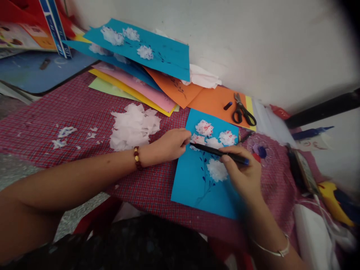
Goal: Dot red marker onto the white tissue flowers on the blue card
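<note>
A blue sheet (185, 183) lies in front of me, with several white tissue flowers (217, 170) on it, some marked red, and a drawn dark stem with leaves. My right hand (243, 170) holds a black marker (209, 150) with a blue end; its tip is over the upper left flowers. At the sheet's left edge, my left hand (176, 144) is curled, fingers pressed together beside the marker tip; what it grips, if anything, is hidden.
White tissue pieces (133, 127) lie left on the checked cloth (157, 187). Behind are stacked coloured sheets (168, 62), black scissors (243, 112) and a marker cap (228, 105). A clear dish (260, 150) and a white box (315, 236) stand right.
</note>
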A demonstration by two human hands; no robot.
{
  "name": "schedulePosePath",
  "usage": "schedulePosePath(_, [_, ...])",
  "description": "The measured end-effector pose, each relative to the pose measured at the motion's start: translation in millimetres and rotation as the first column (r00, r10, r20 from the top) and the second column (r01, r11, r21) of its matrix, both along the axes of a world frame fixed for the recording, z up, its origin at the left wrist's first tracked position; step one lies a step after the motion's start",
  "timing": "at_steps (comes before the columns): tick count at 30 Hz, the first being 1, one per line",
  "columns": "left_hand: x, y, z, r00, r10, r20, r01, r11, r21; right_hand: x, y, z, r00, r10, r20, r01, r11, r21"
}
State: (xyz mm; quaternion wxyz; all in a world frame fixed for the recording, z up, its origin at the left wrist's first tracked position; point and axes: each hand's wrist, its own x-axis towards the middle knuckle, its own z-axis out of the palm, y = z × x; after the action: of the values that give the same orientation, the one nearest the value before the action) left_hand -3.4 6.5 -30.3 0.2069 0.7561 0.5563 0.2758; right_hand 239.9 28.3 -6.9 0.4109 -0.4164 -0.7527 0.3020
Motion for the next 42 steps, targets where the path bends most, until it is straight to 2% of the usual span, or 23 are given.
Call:
schedulePosePath(5, [1, 0, 1.5, 1.000, -0.010, 0.013, 0.010, 1.000, -0.022, 11, 8, -2.4, 0.991, -0.089, -0.102, 0.087, 0.996, -0.024])
schedulePosePath(10, [1, 1, 1.9, 1.000, -0.014, 0.001, 0.014, 1.000, -0.007, 14, 13, -7.6, 0.969, -0.062, -0.241, 0.027, 0.989, -0.147])
schedulePosePath(14, [0, 1, 3.4, 0.999, -0.031, -0.014, 0.031, 0.999, -0.016, 12, 17, -12.9, 0.979, -0.022, -0.202, -0.028, 0.970, -0.241])
schedulePosePath(20, [-1, 2, 4.0, 0.997, -0.060, -0.048, 0.057, 0.997, -0.051, 21, 33, -15.3, 0.903, -0.119, -0.413, 0.005, 0.964, -0.267])
schedulePosePath(25, [-2, 2, 6.4, 0.984, -0.091, -0.152, 0.085, 0.995, -0.049, 27, 40, -18.6, 0.891, -0.142, -0.431, -0.015, 0.939, -0.342])
schedulePosePath(29, [-1, -7, 9.9, 0.926, -0.155, -0.344, 0.180, 0.983, 0.041, 30, 46, -21.5, 0.927, -0.175, -0.332, 0.058, 0.941, -0.335])
schedulePosePath(34, [9, -31, 22.2, 0.786, -0.200, -0.585, 0.300, 0.951, 0.079, 33, 47, -20.9, 0.917, -0.187, -0.351, 0.078, 0.950, -0.302])
schedulePosePath(39, [17, -47, 31.0, 0.740, -0.171, -0.651, 0.284, 0.956, 0.072, 26, 43, -21.2, 0.954, -0.136, -0.269, 0.058, 0.958, -0.279])
schedulePosePath(42, [17, -47, 29.4, 0.745, -0.171, -0.645, 0.288, 0.955, 0.079, 26, 43, -19.9, 0.925, -0.184, -0.334, 0.090, 0.957, -0.277])
